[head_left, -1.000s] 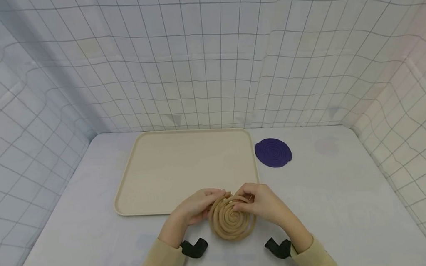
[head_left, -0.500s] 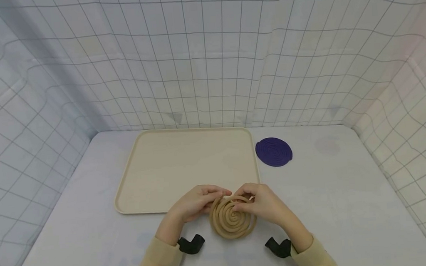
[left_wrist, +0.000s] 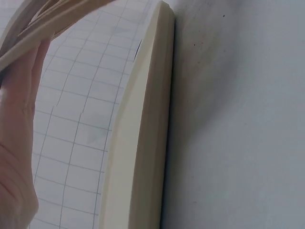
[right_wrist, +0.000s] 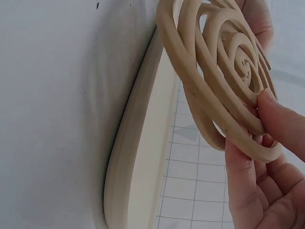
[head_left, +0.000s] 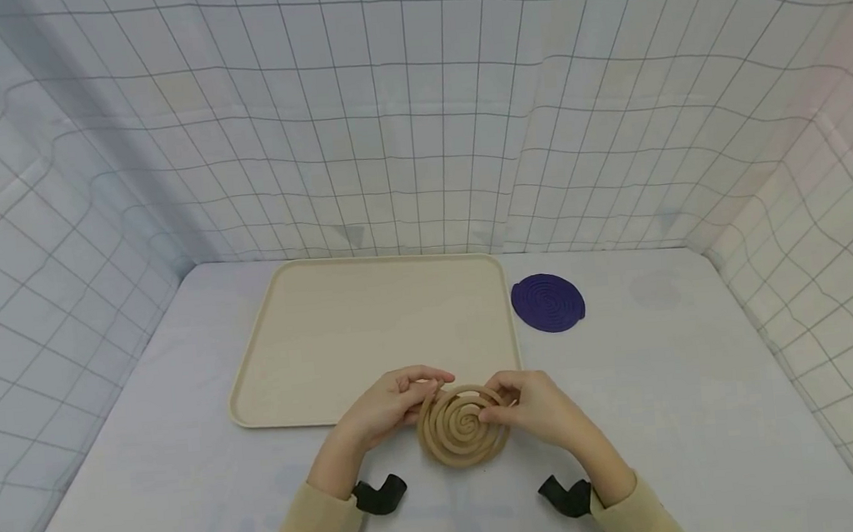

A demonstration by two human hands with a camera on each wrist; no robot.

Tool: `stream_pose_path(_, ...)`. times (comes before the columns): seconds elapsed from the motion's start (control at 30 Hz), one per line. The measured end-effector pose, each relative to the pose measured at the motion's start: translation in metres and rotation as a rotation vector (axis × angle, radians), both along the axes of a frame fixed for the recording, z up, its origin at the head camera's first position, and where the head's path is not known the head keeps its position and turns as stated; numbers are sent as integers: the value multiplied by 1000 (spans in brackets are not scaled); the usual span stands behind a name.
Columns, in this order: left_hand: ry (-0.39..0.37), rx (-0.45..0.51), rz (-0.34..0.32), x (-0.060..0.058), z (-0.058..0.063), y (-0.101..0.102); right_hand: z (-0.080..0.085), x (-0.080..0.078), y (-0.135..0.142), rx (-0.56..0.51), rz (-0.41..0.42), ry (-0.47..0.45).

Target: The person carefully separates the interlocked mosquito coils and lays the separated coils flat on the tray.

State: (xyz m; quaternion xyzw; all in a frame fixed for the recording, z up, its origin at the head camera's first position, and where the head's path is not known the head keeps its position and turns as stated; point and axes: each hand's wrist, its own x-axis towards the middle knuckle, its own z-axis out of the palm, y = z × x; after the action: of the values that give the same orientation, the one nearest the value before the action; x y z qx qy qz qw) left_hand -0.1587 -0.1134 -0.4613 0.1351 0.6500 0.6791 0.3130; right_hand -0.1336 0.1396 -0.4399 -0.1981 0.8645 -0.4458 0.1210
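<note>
Between the two hands a tan spiral coil (head_left: 441, 448) is held up, tilted, near the front edge of the beige tray (head_left: 312, 342). On its left edge, my left hand (head_left: 385, 407) pinches the outer end of the strand. My right hand (head_left: 546, 411) grips the right side, thumb on the near face and fingers behind. Seen from the right wrist, the coil (right_wrist: 209, 102) has its rings spread, with some strands crossing and gaps between them. In the left wrist view only part of the left hand (left_wrist: 16, 143) and a few strands show.
A dark purple spiral mat (head_left: 547, 303) lies right of the tray on the white table (head_left: 662, 398). Behind and at both sides hang white sheets with a grid pattern (head_left: 416, 133). A black wrist mount sits at each cuff.
The coil has lifted slightly and its rings sit differently. The left hand has moved a little up and left along the edge; the right hand and thumb have shifted slightly right.
</note>
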Motion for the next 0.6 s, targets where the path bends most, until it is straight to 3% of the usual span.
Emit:
stream_pose_path(0.13,50,-86,-22,0,4,1,0,1,-1,-20,8,23)
stream_pose_path(0.33,202,-239,-146,-2,8,5,2,3,-5,-17,105,106)
stream_pose_path(0.43,226,-268,-173,-3,8,8,2,4,-7,11,128,143)
stream_pose_path(0.6,225,-289,-163,-1,8,11,1,4,-7,28,140,151)
